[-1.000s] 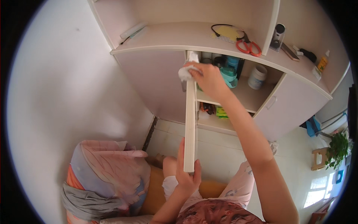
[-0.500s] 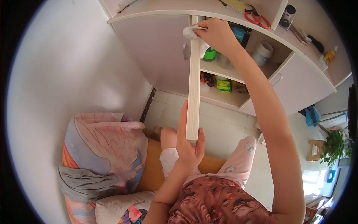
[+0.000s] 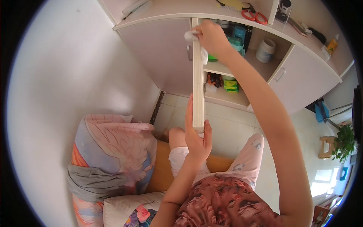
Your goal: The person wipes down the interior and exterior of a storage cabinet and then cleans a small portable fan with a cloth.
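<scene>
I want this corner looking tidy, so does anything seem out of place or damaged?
The dark strip at the wall's foot looks patchy, possibly worn. The grey cloth lies bunched untidily across the patterned cover. The cream panel your left hand holds shows no obvious damage. No spill is visible.

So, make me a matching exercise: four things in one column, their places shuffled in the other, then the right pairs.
Things
1. Metal scissors with red looped handles
2. Long cream board seen edge-on
3. Soft white wad
4. Crumpled grey cloth

Places
A. Lying against the pink patterned fabric
B. In the grip of the right hand
C. On the pale countertop
D. Near end held by the left hand

Pairs: 1-C, 2-D, 3-B, 4-A
</scene>
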`<state>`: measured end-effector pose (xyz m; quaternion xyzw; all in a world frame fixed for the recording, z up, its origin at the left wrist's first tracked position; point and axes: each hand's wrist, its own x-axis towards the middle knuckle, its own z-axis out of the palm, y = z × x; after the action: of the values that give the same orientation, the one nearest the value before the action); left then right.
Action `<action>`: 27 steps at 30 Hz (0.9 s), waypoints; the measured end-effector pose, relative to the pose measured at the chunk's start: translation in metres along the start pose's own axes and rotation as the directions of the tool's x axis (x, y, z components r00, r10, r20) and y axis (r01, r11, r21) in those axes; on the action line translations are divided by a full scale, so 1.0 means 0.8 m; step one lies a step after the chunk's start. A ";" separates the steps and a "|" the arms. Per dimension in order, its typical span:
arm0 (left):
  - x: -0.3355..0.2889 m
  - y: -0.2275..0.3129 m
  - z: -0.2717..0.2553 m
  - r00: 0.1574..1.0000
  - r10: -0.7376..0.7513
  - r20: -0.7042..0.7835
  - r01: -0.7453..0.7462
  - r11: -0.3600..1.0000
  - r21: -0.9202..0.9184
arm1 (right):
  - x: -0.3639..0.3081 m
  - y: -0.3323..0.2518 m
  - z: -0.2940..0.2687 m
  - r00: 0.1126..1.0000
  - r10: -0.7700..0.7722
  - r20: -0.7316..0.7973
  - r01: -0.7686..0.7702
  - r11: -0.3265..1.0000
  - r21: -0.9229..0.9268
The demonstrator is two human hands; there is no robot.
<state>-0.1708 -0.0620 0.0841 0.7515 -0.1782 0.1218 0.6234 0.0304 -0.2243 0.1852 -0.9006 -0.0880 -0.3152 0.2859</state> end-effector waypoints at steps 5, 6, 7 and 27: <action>-0.003 -0.009 -0.005 0.998 -0.054 -0.018 0.053 0.997 -0.061 | -0.127 -0.078 -0.058 0.997 -0.062 0.052 0.037 0.922 0.386; -0.005 -0.015 -0.005 0.998 -0.053 -0.026 0.050 0.992 -0.114 | -0.151 -0.091 -0.070 0.994 -0.071 0.082 0.028 0.899 0.438; -0.005 -0.013 -0.008 0.998 -0.062 -0.010 0.060 0.992 -0.110 | -0.174 -0.107 -0.079 0.996 -0.042 0.079 -0.005 0.854 0.520; 0.010 -0.018 -0.053 0.995 0.071 -0.073 -0.101 0.778 -0.620 | -0.413 -0.048 0.188 0.479 0.807 0.345 -0.614 0.027 0.789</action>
<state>-0.1558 -0.0194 0.0830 0.4920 -0.2282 0.1017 0.8340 -0.1644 -0.0998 -0.0975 -0.5131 0.2640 -0.1273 0.8067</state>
